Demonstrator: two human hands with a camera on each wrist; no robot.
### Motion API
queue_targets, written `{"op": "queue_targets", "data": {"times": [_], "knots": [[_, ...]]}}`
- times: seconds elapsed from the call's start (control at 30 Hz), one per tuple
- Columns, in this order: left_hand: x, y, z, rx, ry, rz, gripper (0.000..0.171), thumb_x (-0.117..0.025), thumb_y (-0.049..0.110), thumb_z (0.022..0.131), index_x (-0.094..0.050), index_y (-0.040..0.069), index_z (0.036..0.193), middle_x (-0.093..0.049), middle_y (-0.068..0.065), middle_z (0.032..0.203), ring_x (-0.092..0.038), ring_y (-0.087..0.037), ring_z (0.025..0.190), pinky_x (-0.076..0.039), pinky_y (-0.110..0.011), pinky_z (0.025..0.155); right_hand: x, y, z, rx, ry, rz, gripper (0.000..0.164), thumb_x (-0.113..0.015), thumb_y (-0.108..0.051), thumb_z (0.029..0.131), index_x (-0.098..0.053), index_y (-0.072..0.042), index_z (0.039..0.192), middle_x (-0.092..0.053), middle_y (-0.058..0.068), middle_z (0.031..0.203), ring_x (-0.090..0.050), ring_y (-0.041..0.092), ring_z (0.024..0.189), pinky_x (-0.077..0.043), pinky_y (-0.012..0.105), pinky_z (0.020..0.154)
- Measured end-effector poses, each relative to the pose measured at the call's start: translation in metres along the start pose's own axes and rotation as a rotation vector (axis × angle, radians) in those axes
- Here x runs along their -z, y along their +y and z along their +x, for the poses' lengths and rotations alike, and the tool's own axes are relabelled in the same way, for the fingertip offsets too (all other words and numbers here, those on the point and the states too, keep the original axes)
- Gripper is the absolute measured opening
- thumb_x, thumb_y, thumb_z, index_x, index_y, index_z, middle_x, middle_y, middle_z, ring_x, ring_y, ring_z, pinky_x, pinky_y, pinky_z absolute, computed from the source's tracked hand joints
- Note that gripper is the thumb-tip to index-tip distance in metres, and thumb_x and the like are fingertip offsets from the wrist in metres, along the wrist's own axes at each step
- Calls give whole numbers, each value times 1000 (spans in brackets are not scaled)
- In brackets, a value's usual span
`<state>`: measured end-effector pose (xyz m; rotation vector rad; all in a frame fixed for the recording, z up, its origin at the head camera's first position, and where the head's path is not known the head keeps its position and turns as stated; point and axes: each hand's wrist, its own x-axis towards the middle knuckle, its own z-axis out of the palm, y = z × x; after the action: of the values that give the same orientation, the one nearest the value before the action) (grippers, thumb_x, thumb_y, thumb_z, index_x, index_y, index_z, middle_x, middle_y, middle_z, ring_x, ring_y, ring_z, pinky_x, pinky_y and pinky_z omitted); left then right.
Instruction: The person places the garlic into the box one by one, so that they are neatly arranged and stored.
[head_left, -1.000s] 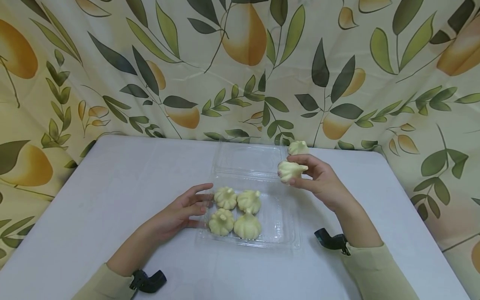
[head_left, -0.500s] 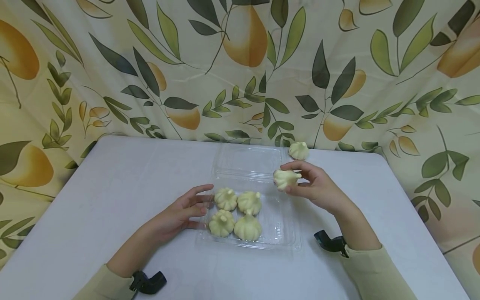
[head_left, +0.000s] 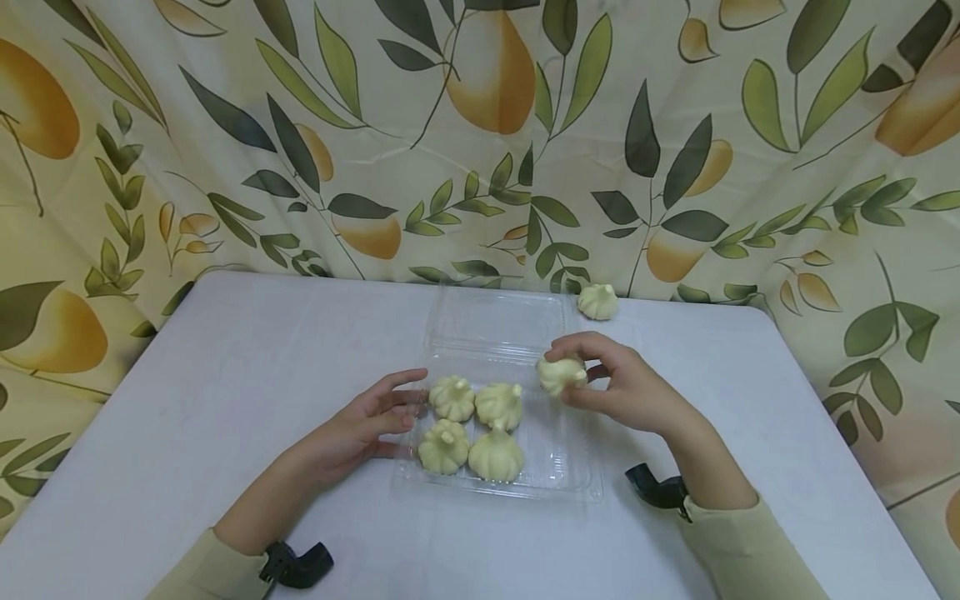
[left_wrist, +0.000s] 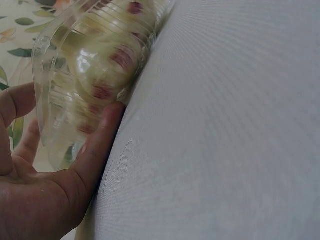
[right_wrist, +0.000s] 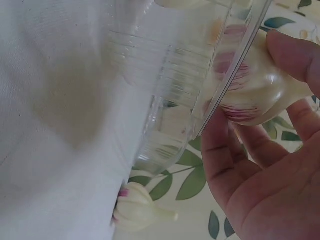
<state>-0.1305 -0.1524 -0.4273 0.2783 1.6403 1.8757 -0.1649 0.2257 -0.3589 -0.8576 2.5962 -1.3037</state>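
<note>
My right hand (head_left: 626,387) pinches a garlic bulb (head_left: 558,377) between thumb and fingers, over the back right corner of a clear plastic clamshell box (head_left: 555,475). In the right wrist view that bulb (right_wrist: 255,85) shows purple streaks and is partly seen through the box's wall. Several other pale garlic bulbs (head_left: 496,455) sit in the left half of the box. Against the box's left side rests my left hand (head_left: 360,425), fingers spread and fairly straight. The left wrist view shows its thumb (left_wrist: 100,145) low along the wall, beside the bulbs inside.
The box's lid (head_left: 502,321) lies folded back, flat toward the rear. One more garlic bulb (head_left: 597,302) stands on the white table (head_left: 300,333) near its back edge, right of the lid. A fruit-patterned cloth (head_left: 480,167) hangs behind the table.
My right hand has moved left and toward me with its garlic bulb, from beside the lid to over the box's corner. The left hand stays put.
</note>
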Motion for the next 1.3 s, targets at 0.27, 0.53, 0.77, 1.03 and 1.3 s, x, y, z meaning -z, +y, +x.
{"op": "queue_targets", "data": {"times": [0.27,0.53,0.77,1.03,1.3], "knots": [[0,0,0,-3,-7,0,66,-54,10,101,-24,23,158,-30,-16,156,-33,-36,142,-52,-50,95,-4,-6,-1,35,-29,-72,42,-81,-6,81,-67,-22,117,-61,7,133,-54,17,122,-51,38,83],[1,-1,0,-7,-6,-1,65,-54,10,101,-24,23,158,-30,-17,156,-33,-36,142,-52,-51,95,-9,-13,-1,60,-12,-156,37,-81,-7,81,-71,-23,113,-57,4,132,-57,24,120,-53,39,81],[1,-1,1,-9,-3,6,65,-53,9,101,-24,22,158,-30,-16,156,-33,-37,142,-52,-51,95,-13,-16,0,80,-47,-244,37,-79,-6,80,-74,-22,113,-64,6,128,-58,26,122,-48,48,95],[0,0,1,-4,-1,24,65,-54,11,101,-25,24,158,-30,-15,157,-32,-36,144,-51,-49,96,-17,-18,-1,127,-74,-362,40,-75,-4,76,-76,-24,111,-64,4,125,-56,27,120,-46,49,95],[1,0,1,-6,-4,19,65,-54,11,101,-24,24,158,-30,-14,157,-31,-37,144,-51,-50,96,-21,-18,0,153,-102,-431,36,-75,-4,76,-77,-22,108,-66,2,119,-57,24,116,-47,46,95]]}}
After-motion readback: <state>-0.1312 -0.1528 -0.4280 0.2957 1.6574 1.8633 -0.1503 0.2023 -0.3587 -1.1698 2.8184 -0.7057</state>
